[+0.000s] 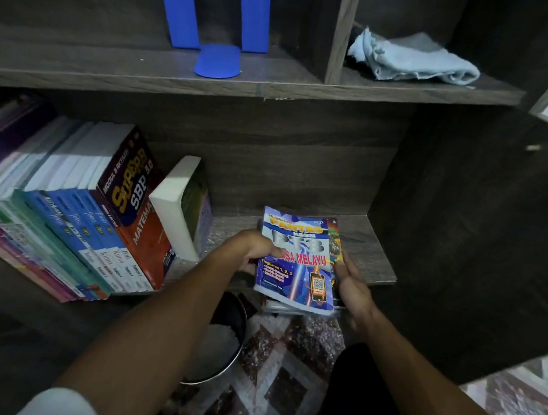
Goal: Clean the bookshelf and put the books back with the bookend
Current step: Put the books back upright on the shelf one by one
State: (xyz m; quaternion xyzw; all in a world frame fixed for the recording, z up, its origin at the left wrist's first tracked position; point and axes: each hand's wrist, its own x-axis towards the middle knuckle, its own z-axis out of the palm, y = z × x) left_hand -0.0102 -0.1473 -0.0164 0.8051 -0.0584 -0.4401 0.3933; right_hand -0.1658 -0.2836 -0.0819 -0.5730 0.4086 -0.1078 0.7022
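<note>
L hand (254, 249): thumb laid over left edge of the cover. Other fingers are tucked under, out of sight. It pinches a small stack of books (298, 263).
R hand (354, 286): fingers curled round the stack's right edge. Both hands hold this one stack, nothing else.
Stack is tilted. Far end is over the lower shelf (370, 245); near end hangs past the shelf lip, above the floor (288, 368). No. of bks in it: can't tell, more than one by the edges.

Bookend (217, 59): blue, far up on the upper shelf (113, 79), left compartment, no bks against it yet. Cloth (413, 58) is bunched in the compartment to its right.

Risks (my judgement):
- Glossy covers + loose stack: lower bks could slide out toward the bin (233, 307) below the lip if the grip slackens.
- Row of books (73, 214) at left leans hard right toward a thick white book (176, 207). A nudge from the L forearm could tip the lot into the gap.

Room: open shelf runs from the white book to the right wall, prob. enough for the stack. Upper shelf overhead limits any lift.
</note>
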